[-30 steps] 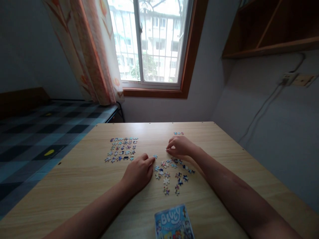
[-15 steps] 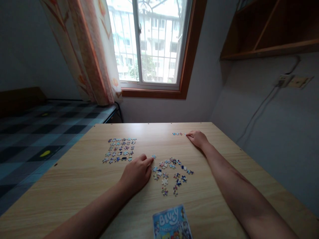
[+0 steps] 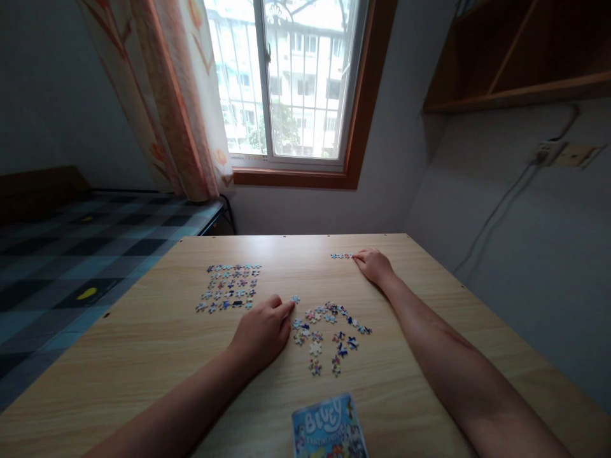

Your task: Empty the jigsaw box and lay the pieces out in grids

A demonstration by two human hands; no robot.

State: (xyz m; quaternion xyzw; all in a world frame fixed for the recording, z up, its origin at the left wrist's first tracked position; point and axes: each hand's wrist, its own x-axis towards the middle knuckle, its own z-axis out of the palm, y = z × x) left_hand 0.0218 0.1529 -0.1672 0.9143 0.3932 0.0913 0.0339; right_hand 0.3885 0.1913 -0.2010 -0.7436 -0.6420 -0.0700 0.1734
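Observation:
At the far right of the table, my right hand point(image 3: 375, 264) has its thumb and fingers pinched on a small jigsaw piece point(image 3: 353, 256), at the right end of a short row of pieces point(image 3: 340, 256). My left hand point(image 3: 265, 326) rests nearer the middle, fingers curled, with its fingertips at a light-blue jigsaw piece point(image 3: 295, 299). Just right of that hand lies a loose scatter of jigsaw pieces point(image 3: 316, 349), blue, white and multicoloured. To its left, several rows of spaced pieces point(image 3: 231, 285) form a block.
A blue puzzle box point(image 3: 329, 426) marked "Bluey" lies at the table's near edge. The wooden table point(image 3: 157, 337) reaches toward a window point(image 3: 305, 83) with a curtain point(image 3: 176, 102). A checked bed point(image 3: 119, 235) stands left; a wall shelf point(image 3: 520, 89) hangs right.
My right hand has slid slightly left with its piece, closing the gap to the short row. My left hand and the other pieces have stayed about where they were.

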